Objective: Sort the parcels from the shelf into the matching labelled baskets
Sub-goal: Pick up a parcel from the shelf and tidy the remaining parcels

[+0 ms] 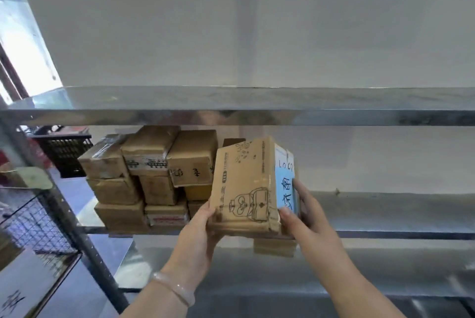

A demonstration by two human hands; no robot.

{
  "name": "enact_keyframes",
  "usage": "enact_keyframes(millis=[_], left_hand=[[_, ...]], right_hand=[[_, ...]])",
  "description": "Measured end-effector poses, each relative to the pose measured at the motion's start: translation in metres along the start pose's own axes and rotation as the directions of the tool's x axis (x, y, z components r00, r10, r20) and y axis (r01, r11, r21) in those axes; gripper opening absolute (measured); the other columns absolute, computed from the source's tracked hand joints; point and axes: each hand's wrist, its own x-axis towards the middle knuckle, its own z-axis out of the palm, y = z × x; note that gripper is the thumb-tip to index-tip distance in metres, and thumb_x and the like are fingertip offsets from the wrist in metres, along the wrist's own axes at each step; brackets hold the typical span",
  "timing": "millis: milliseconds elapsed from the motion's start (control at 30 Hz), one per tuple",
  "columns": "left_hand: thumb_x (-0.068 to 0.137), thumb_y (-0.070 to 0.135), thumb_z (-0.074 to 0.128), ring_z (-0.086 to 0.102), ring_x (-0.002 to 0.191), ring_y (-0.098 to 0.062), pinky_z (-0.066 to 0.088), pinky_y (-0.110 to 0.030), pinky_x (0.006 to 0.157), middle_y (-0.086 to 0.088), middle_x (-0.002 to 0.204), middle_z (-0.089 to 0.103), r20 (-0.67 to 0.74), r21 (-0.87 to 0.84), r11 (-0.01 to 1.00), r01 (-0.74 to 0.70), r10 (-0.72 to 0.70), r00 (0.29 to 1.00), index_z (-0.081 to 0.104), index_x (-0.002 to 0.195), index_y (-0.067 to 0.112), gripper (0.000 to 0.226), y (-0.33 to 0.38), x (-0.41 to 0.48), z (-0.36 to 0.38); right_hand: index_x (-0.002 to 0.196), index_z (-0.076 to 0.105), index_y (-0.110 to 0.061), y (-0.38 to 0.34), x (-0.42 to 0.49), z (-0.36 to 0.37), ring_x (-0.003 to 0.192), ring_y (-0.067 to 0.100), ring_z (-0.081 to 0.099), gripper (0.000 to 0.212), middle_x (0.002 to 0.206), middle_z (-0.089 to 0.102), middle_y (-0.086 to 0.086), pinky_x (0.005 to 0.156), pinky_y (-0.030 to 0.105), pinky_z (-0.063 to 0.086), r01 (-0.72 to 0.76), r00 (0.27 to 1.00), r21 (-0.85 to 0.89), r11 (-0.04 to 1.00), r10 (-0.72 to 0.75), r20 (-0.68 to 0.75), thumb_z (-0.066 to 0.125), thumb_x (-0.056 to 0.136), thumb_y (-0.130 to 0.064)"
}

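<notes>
A brown cardboard parcel (246, 184) with a cartoon print and a blue handwritten label (285, 189) on its right face is held up in front of the middle shelf (385, 234). My left hand (198, 238) grips its lower left edge, a pale bangle on the wrist. My right hand (305, 217) holds the labelled right side, fingers over the label. A stack of several taped brown parcels (151, 176) sits on the same shelf to the left, behind the held parcel. Another small parcel (273, 247) shows just beneath the held one.
A steel shelf board (257, 106) spans above the parcels. A perforated upright post (74, 222) stands at left. Beyond it are a black plastic crate (64, 153) and a wire mesh basket (33, 230) with a white handwritten sign (18, 289).
</notes>
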Motion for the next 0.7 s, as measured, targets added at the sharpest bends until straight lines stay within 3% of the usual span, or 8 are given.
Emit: enact_keyframes(millis=[100,167,233,300,367,433,533,700], left_hand=[[0.103,0.011,0.042,0.066,0.109,-0.003,0.053,-0.027,0.092,0.014,0.115,0.073,-0.083,0.328,0.938,-0.112,0.147,0.986,0.062,0.124,0.04,0.041,0.015,-0.021,-0.027],[0.101,0.015,0.053,0.067,0.097,0.006,0.055,-0.014,0.075,0.025,0.103,0.073,-0.12,0.414,0.904,-0.103,0.166,0.979,0.054,0.118,0.052,0.041,0.024,-0.035,-0.046],[0.088,0.039,0.071,0.069,0.098,-0.001,0.057,-0.023,0.08,0.022,0.103,0.073,-0.156,0.38,0.923,-0.063,0.131,0.979,0.048,0.113,0.06,0.04,0.036,-0.054,-0.064],[0.053,0.065,0.087,0.068,0.108,-0.011,0.053,-0.04,0.097,0.016,0.113,0.072,-0.133,0.329,0.943,-0.046,0.094,0.987,0.043,0.125,0.059,0.084,0.049,-0.074,-0.086],[0.043,0.064,0.092,0.068,0.111,-0.015,0.05,-0.045,0.102,0.01,0.119,0.071,-0.088,0.311,0.948,-0.072,0.104,0.991,0.034,0.138,0.055,0.112,0.06,-0.094,-0.108],[0.051,0.053,0.094,0.068,0.111,-0.019,0.054,-0.043,0.097,0.004,0.12,0.071,-0.088,0.29,0.954,-0.081,0.111,0.99,0.033,0.143,0.048,0.111,0.069,-0.113,-0.132],[0.065,0.043,0.085,0.072,0.102,-0.02,0.059,-0.029,0.077,-0.001,0.114,0.074,-0.162,0.254,0.962,-0.095,0.139,0.977,0.041,0.14,0.04,0.088,0.085,-0.142,-0.172],[0.065,0.046,0.076,0.072,0.095,-0.019,0.056,-0.031,0.072,-0.003,0.115,0.074,-0.238,0.354,0.935,-0.001,0.091,0.967,0.053,0.135,0.04,0.073,0.132,-0.194,-0.246]], right_hand=[[0.12,0.034,-0.07,-0.005,-0.015,0.028,0.118,0.0,0.046,0.066,0.136,0.037,-0.021,0.068,0.01,0.053,0.158,0.987,-0.181,0.971,-0.158,0.014,0.075,0.081,-0.037],[0.123,0.032,-0.067,-0.006,-0.023,0.05,0.118,-0.016,0.034,0.068,0.139,0.029,-0.026,0.069,0.003,0.047,0.228,0.973,-0.297,0.927,-0.223,0.052,0.076,0.08,-0.037],[0.122,0.029,-0.069,-0.006,-0.03,0.074,0.107,-0.037,0.02,0.07,0.139,0.021,-0.032,0.06,-0.003,0.04,0.286,0.958,-0.354,0.89,-0.266,0.104,0.076,0.079,-0.041],[0.121,0.026,-0.072,-0.006,-0.037,0.098,0.102,-0.041,0.017,0.071,0.134,0.015,-0.038,0.055,0.001,0.041,0.315,0.948,-0.374,0.872,-0.272,0.162,0.075,0.078,-0.045],[0.121,0.023,-0.075,-0.005,-0.045,0.124,0.105,-0.035,0.025,0.072,0.126,0.011,-0.044,0.068,0.004,0.041,0.341,0.935,-0.37,0.864,-0.271,0.228,0.074,0.078,-0.047],[0.123,0.025,-0.074,-0.006,-0.054,0.151,0.108,-0.023,0.026,0.072,0.125,0.011,-0.047,0.08,0.012,0.043,0.36,0.919,-0.342,0.868,-0.266,0.293,0.074,0.079,-0.046],[0.121,0.026,-0.074,-0.01,-0.071,0.19,0.107,-0.03,0.025,0.068,0.128,0.015,-0.046,0.077,0.005,0.041,0.426,0.865,-0.301,0.853,-0.287,0.412,0.073,0.082,-0.044],[0.143,0.024,-0.056,-0.022,-0.09,0.242,0.137,-0.001,0.023,0.083,0.15,0.019,-0.027,0.112,0.041,0.037,0.523,0.771,-0.295,0.8,-0.295,0.565,0.075,0.078,-0.047]])
